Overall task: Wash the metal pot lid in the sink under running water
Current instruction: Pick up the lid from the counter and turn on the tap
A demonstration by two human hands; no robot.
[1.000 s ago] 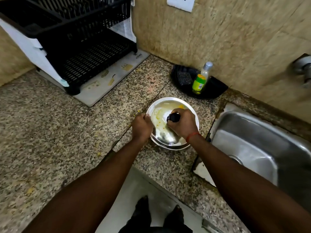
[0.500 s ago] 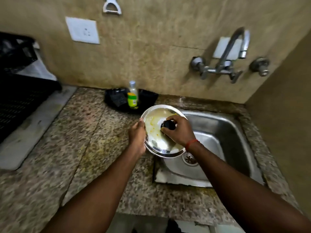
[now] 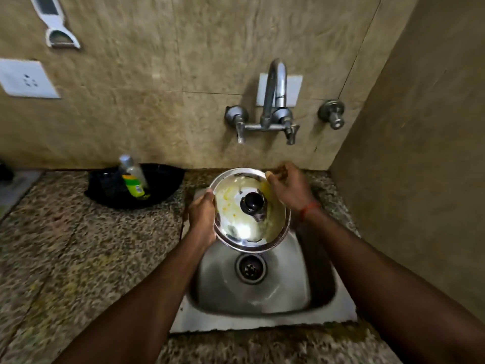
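A round metal pot lid with a black knob and yellow food smears hangs over the back of the steel sink. My left hand grips the lid's left rim. My right hand is off the knob, its fingers at the lid's upper right rim; whether they grip it is unclear. The wall faucet stands above the sink. No water is running from it.
A black dish holding a soap bottle sits on the granite counter left of the sink. A tiled wall closes in at the right. The drain is uncovered.
The lid has been carried right, from the counter to above the sink. My right hand let go of the knob and moved to the upper right rim. The view swung toward the faucet.
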